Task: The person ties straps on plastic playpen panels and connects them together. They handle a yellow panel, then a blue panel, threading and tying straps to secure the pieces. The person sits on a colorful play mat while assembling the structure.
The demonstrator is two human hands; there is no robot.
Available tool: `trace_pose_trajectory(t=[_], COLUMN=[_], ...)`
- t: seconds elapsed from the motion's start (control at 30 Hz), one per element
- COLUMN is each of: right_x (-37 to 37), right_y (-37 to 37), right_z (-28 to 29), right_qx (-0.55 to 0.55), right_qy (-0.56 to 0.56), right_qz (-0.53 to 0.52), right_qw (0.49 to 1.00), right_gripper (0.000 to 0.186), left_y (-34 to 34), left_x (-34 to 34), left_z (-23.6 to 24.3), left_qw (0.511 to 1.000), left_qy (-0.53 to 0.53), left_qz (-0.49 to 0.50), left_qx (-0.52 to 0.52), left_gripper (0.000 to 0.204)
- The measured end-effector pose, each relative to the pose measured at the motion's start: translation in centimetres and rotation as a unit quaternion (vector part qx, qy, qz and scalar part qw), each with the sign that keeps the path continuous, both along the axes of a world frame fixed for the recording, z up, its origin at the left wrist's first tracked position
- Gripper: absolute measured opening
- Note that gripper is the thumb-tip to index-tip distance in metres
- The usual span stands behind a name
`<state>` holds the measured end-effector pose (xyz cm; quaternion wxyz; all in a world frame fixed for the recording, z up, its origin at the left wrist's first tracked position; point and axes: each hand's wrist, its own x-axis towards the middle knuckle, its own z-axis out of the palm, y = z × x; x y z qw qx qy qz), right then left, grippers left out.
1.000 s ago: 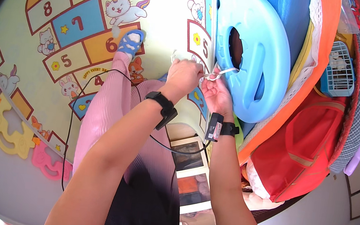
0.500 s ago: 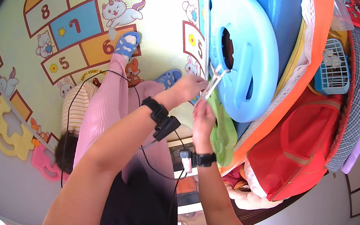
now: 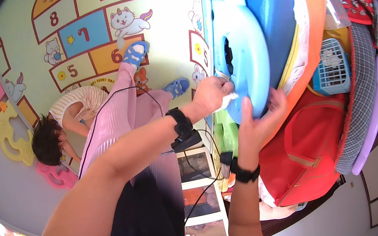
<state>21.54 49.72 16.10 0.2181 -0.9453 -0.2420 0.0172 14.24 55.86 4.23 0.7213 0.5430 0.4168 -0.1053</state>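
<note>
A light-blue plastic panel [image 3: 258, 46] with cut-out openings stands on edge in front of me. A thin white strip [image 3: 227, 102] hangs at its near left edge, by the opening. My left hand [image 3: 212, 94] is closed on this strip, its fingertips close against the panel. My right hand [image 3: 261, 120] has its fingers apart at the panel's lower right edge, thumb on the near side; whether it grips the edge I cannot tell. A green plastic piece [image 3: 226, 132] sits below the panel, partly hidden by the hands.
A person in a striped top [image 3: 75, 108] bends low on the printed play mat [image 3: 162, 28] at left. A red bag [image 3: 311, 148], a blue basket [image 3: 333, 68] and an orange-edged item [image 3: 308, 52] crowd the right. Drawers [image 3: 202, 196] stand below; a black cable [image 3: 95, 124] crosses my legs.
My right hand has let go of the white strip and moved right to the panel's edge, fingers spreading. My left hand has moved closer to the panel. The person at left has come further into view.
</note>
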Motion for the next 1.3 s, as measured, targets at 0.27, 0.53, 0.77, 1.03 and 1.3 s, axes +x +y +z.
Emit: trace_pose_trajectory(t=[0.27,0.53,0.77,1.03,1.3], right_x=[1.1,1.1,1.5,1.2,0.4], right_y=[-2.7,-2.0,-1.9,-1.6,-2.1], right_z=[-3.9,-3.4,-3.5,-3.3,-3.3], right_qx=[0.081,0.055,0.049,0.043,0.01], right_qy=[0.174,0.15,0.146,0.129,0.128], right_qz=[-0.023,0.003,-0.018,-0.007,-0.024], right_qw=[0.981,0.987,0.988,0.991,0.991], right_gripper=[0.036,0.034,0.034,0.036,0.038], left_y=[1.3,2.3,2.2,3.7,0.5], left_x=[-0.5,-0.1,5.6,3.2,-2.1], left_z=[1.8,-0.6,4.6,0.4,-5.4], left_qw=[0.997,0.714,0.805,0.932,0.881], left_qy=[-0.067,-0.102,0.148,0.097,-0.049], left_qz=[-0.024,0.522,0.485,0.298,-0.359], left_qx=[0.002,-0.455,-0.307,-0.185,0.303], left_gripper=[0.024,0.034,0.032,0.042,0.015])
